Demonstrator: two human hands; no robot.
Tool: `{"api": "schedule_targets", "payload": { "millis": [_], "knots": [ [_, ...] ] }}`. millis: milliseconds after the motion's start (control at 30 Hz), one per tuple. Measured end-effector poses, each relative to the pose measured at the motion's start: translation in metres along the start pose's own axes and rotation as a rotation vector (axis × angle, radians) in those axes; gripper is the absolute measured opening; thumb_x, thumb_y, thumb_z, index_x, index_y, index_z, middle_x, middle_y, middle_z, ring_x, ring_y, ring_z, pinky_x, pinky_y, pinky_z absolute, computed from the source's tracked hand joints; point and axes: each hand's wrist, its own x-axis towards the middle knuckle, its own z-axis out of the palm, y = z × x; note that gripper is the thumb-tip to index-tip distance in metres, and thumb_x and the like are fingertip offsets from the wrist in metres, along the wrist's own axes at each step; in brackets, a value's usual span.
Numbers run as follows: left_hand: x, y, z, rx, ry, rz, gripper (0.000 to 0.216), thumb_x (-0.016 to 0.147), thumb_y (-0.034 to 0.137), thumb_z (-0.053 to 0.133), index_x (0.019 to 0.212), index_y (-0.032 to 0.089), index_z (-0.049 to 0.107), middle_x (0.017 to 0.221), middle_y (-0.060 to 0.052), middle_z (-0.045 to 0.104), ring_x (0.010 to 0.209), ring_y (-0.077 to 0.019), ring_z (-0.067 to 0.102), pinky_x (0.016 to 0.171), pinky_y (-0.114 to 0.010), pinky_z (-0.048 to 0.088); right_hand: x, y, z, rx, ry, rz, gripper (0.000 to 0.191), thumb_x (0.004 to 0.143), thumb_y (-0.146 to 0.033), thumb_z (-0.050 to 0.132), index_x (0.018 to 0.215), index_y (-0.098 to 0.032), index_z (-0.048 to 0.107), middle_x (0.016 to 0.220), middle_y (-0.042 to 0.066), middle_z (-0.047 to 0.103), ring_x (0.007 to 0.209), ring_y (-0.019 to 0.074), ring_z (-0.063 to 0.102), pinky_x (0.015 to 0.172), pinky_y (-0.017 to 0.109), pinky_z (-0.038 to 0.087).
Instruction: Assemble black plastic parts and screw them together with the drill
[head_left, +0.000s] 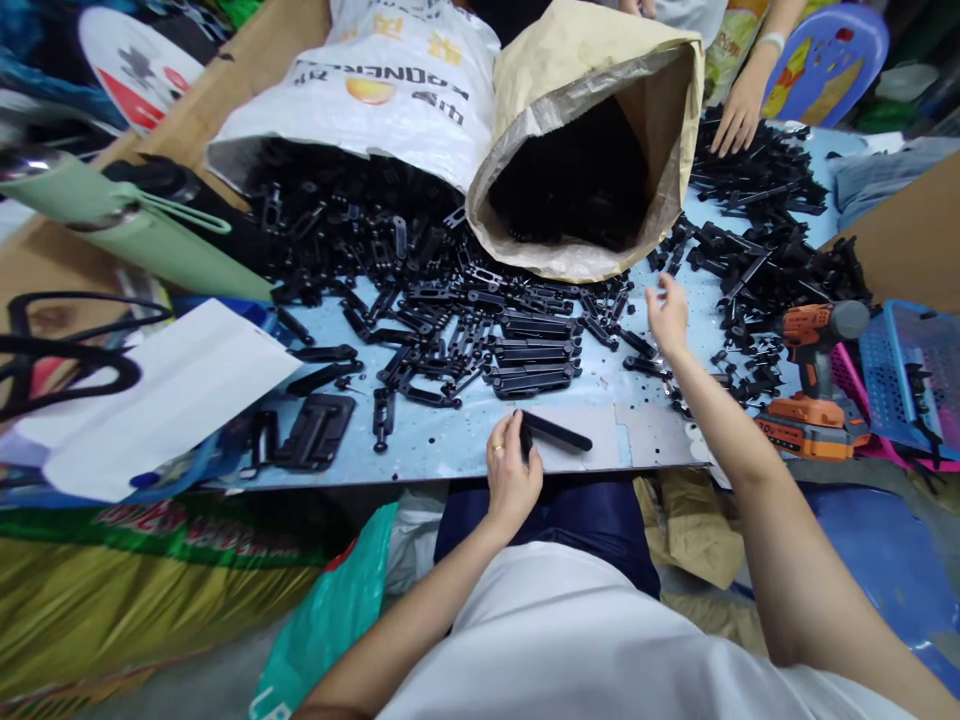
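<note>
One slim, black, round-ended bar (561, 432) sits in the left fingers (514, 432); right fingers (672, 294) stand loosely apart. One white sack (352, 112) lies left of one paper sack (551, 75), one orange drill (812, 376) right.

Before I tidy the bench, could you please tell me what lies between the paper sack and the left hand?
The head view shows loose black parts, then, nearer the left hand, lined-up black bars.
</note>
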Motion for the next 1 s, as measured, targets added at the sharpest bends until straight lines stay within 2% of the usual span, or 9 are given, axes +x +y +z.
{"api": "schedule_targets", "payload": {
  "millis": [133, 300, 400, 500, 600, 667, 733, 833, 1000],
  "knots": [
    [0.017, 0.006, -0.010, 0.252, -0.205, 0.327, 0.050, 0.078, 0.010, 0.046, 0.126, 0.022, 0.047, 0.130, -0.014, 0.046, 0.129, -0.0313, 0.033, 0.102, -0.055, 0.031, 0.072, 0.024, -0.006, -0.052, 0.073, 0.155, 0.050, 0.084, -0.017, 0.054, 0.127, -0.001, 0.035, 0.134, 0.027, 0.032, 0.116, 0.0212, 0.036, 0.099, 0.040, 0.026],
    [0.040, 0.016, -0.012, 0.432, -0.508, 0.437, 0.040, 0.080, 0.012, 0.049, 0.119, 0.019, 0.053, 0.101, -0.011, 0.063, 0.107, -0.0269, 0.054, 0.100, -0.057, 0.032, 0.078, 0.034, -0.004, -0.001, 0.121, 0.172, 0.022, 0.080, -0.007, 0.050, 0.101, -0.005, 0.049, 0.113, 0.020, 0.051, 0.100, 0.0180, 0.048, 0.087, 0.035, 0.035],
    [0.040, 0.015, -0.022, 0.423, -0.508, 0.449, 0.037, 0.084, 0.025, 0.052, 0.121, 0.020, 0.050, 0.101, -0.011, 0.062, 0.102, -0.0254, 0.056, 0.100, -0.057, 0.032, 0.053, 0.032, -0.025, 0.021, 0.214, 0.107, 0.021, 0.080, -0.003, 0.042, 0.098, -0.009, 0.050, 0.110, 0.019, 0.053, 0.097, 0.0182, 0.049, 0.086, 0.036, 0.037],
    [0.044, 0.018, -0.031, 0.324, -0.347, 0.465, 0.043, 0.087, 0.034, 0.048, 0.128, 0.021, 0.044, 0.120, -0.015, 0.053, 0.116, -0.0276, 0.048, 0.099, -0.052, 0.036, 0.010, 0.022, -0.060, 0.026, 0.170, -0.034, 0.014, 0.077, -0.009, 0.050, 0.089, -0.014, 0.055, 0.100, 0.013, 0.059, 0.095, 0.0180, 0.052, 0.088, 0.034, 0.038],
    [0.058, 0.029, -0.029, 0.255, -0.201, 0.508, 0.046, 0.087, 0.035, 0.047, 0.130, 0.019, 0.041, 0.130, -0.017, 0.045, 0.128, -0.0320, 0.035, 0.102, -0.054, 0.028, -0.042, 0.004, -0.089, 0.181, -0.180, -0.203, 0.010, 0.072, -0.025, 0.062, 0.081, -0.019, 0.061, 0.083, 0.005, 0.063, 0.078, 0.0172, 0.057, 0.074, 0.033, 0.045],
    [0.068, 0.038, -0.020, 0.225, -0.242, 0.563, 0.042, 0.088, 0.033, 0.046, 0.128, 0.020, 0.044, 0.123, -0.015, 0.052, 0.124, -0.0319, 0.040, 0.101, -0.055, 0.028, -0.073, -0.011, -0.095, 0.386, -0.480, -0.252, 0.023, 0.069, -0.039, 0.066, 0.082, -0.020, 0.063, 0.081, 0.004, 0.063, 0.074, 0.0178, 0.058, 0.069, 0.033, 0.047],
    [0.072, 0.043, -0.007, 0.179, -0.330, 0.572, 0.034, 0.090, 0.028, 0.041, 0.121, 0.018, 0.049, 0.106, -0.012, 0.061, 0.108, -0.0272, 0.054, 0.094, -0.047, 0.038, -0.097, -0.025, -0.085, 0.554, -0.584, -0.207, 0.039, 0.068, -0.053, 0.063, 0.090, -0.022, 0.062, 0.086, 0.005, 0.064, 0.081, 0.0195, 0.059, 0.071, 0.034, 0.048],
    [0.069, 0.048, 0.010, 0.122, -0.320, 0.438, 0.029, 0.092, 0.024, 0.034, 0.113, 0.014, 0.052, 0.091, -0.011, 0.063, 0.089, -0.0229, 0.060, 0.081, -0.038, 0.046, -0.122, -0.037, -0.050, 0.694, -0.483, -0.080, 0.057, 0.076, -0.069, 0.041, 0.108, -0.024, 0.056, 0.099, 0.007, 0.063, 0.099, 0.0208, 0.056, 0.076, 0.035, 0.048],
    [0.059, 0.044, 0.011, 0.141, -0.399, 0.423, 0.034, 0.090, 0.035, 0.043, 0.116, 0.013, 0.049, 0.102, -0.013, 0.061, 0.097, -0.0245, 0.057, 0.084, -0.037, 0.044, -0.141, -0.024, -0.004, 0.771, -0.430, -0.091, 0.063, 0.078, -0.072, 0.033, 0.106, -0.021, 0.057, 0.092, 0.008, 0.064, 0.093, 0.0207, 0.059, 0.082, 0.036, 0.046]
  ]
}}
